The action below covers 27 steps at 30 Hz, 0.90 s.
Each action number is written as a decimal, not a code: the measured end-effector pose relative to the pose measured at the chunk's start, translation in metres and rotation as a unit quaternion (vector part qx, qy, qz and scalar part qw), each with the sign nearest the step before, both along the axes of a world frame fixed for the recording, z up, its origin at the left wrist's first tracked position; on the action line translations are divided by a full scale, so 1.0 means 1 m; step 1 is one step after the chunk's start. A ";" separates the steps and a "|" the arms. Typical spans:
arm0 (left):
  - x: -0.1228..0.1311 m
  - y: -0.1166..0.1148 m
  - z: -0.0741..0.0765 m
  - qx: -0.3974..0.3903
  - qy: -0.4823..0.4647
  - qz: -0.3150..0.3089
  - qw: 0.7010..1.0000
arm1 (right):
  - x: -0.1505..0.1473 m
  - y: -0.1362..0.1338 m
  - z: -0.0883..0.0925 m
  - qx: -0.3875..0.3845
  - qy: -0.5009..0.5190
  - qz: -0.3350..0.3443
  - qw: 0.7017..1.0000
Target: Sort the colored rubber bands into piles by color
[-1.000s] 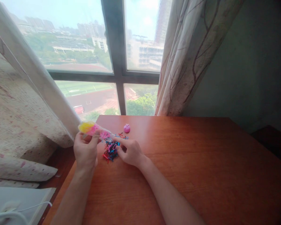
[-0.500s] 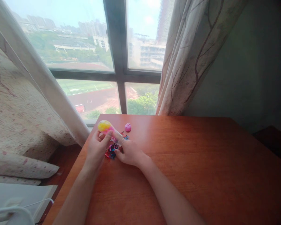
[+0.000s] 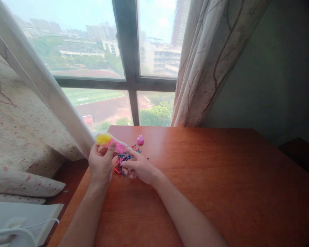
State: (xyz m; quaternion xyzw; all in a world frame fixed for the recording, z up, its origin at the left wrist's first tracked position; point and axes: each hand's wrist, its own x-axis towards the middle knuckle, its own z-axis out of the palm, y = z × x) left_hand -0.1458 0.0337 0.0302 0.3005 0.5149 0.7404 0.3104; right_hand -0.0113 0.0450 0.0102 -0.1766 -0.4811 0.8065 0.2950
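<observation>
My left hand (image 3: 101,161) is closed around a clear container (image 3: 110,142) with yellow contents at its left end and pink ones towards its right. The container is tilted, its right end lower. My right hand (image 3: 139,168) has its index finger against that right end and its thumb spread apart below, over a pile of small coloured pieces (image 3: 119,167). These look like little clips or ties in red, black, blue and pink; their exact kind is too small to tell. Behind the pile stands a pink apple-shaped piece (image 3: 140,140), touched by neither hand.
A brown wooden table (image 3: 208,178) lies under both hands, its left edge close to my left arm. Beyond it is a window (image 3: 131,82) between patterned curtains (image 3: 203,68). At lower left is a white surface (image 3: 23,216) with a cable.
My left hand has moved left with the container, which now lies flatter. My right hand has shifted slightly down and left, its thumb now over the pile. More coloured pieces show between the hands.
</observation>
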 end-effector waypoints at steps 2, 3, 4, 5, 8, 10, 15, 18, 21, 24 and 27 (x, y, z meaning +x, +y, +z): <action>0.001 -0.001 0.002 0.002 -0.002 -0.001 1.000 | -0.002 0.001 -0.002 0.018 -0.022 -0.019 0.999; 0.002 -0.001 0.003 0.000 -0.004 -0.003 1.000 | -0.003 0.002 -0.004 0.035 -0.036 -0.029 0.998; 0.002 -0.001 0.004 -0.002 -0.008 -0.006 1.000 | -0.003 0.003 -0.005 0.056 -0.048 -0.040 0.996; 0.002 -0.001 0.004 -0.007 -0.014 -0.010 1.000 | -0.003 0.004 -0.007 0.079 -0.059 -0.047 0.994; 0.000 -0.001 0.005 -0.024 -0.033 -0.026 0.999 | -0.001 0.007 -0.013 0.154 -0.086 -0.070 0.982; -0.001 0.000 0.005 -0.032 -0.041 -0.032 0.998 | 0.001 0.009 -0.015 0.195 -0.101 -0.101 0.970; 0.001 0.000 0.004 -0.036 -0.035 -0.012 0.999 | 0.000 0.011 -0.021 0.231 -0.163 -0.214 0.935; 0.000 -0.001 0.003 -0.033 -0.014 0.002 0.999 | 0.000 0.013 -0.027 0.247 -0.192 -0.248 0.917; -0.004 -0.001 0.003 -0.019 0.013 0.031 0.999 | 0.002 0.016 -0.031 0.268 -0.216 -0.272 0.899; -0.008 -0.002 0.006 -0.008 0.033 0.055 0.998 | 0.006 0.018 -0.031 0.295 -0.245 -0.293 0.876; -0.009 -0.003 0.009 0.000 0.056 0.062 0.997 | 0.010 0.017 -0.026 0.322 -0.270 -0.291 0.859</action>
